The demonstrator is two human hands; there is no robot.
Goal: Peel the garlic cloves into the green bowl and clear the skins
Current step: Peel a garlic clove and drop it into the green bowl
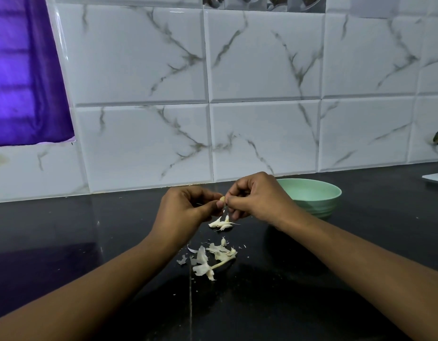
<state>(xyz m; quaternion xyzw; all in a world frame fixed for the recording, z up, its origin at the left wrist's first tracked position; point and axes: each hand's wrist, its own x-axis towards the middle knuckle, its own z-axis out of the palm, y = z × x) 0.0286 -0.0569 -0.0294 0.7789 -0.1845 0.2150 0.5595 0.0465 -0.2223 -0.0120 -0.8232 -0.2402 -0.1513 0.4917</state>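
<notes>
Here, above the glossy black tabletop [311, 267], the left grip [186, 210] and the right grip [256, 199] meet fingertip to fingertip. Both are pinching one small pale garlic clove [222, 199] between thumb and curled fingers. The round pale-green plastic bowl [318, 191] sits just behind the right grip, on its outer side, its near edge hidden by that hand. A few white papery skin scraps [221, 223] lie directly beneath the two grips. A larger scatter of dry skins and stalk pieces [213, 257] lies nearer the person, between the forearms.
</notes>
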